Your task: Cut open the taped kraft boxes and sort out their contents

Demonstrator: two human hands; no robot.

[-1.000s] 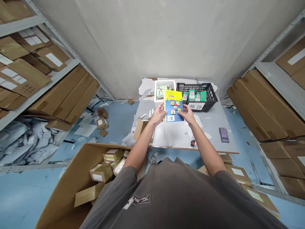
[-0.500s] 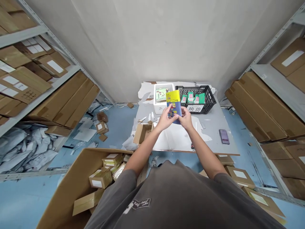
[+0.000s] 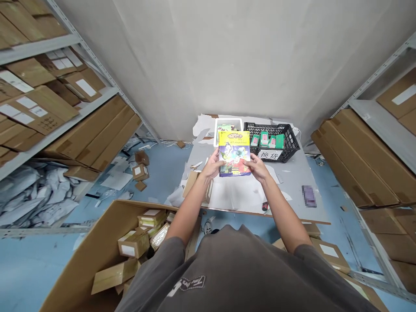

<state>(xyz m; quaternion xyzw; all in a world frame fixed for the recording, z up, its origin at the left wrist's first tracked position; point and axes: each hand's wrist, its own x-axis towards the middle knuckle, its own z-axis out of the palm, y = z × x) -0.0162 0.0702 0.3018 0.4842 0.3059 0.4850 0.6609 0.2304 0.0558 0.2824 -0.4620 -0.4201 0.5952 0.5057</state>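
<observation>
A colourful book with a yellow top and purple lower part faces me, raised above the table. My left hand grips its left edge, thumb on the front. On the right edge my right hand holds it the same way. Behind the book stands a white bin with green printed items, partly hidden. Beside it a black crate holds several green and pink packs. An open cardboard box lies near my left forearm.
Scissors lie on the table, with a red and black tool near the front edge and a blurred purple object at right. A large carton of small boxes stands at lower left. Shelves flank both sides.
The book has turned from a narrow, angled view to its full front cover. My hands have moved apart to its two side edges. The camera view has shifted slightly.
</observation>
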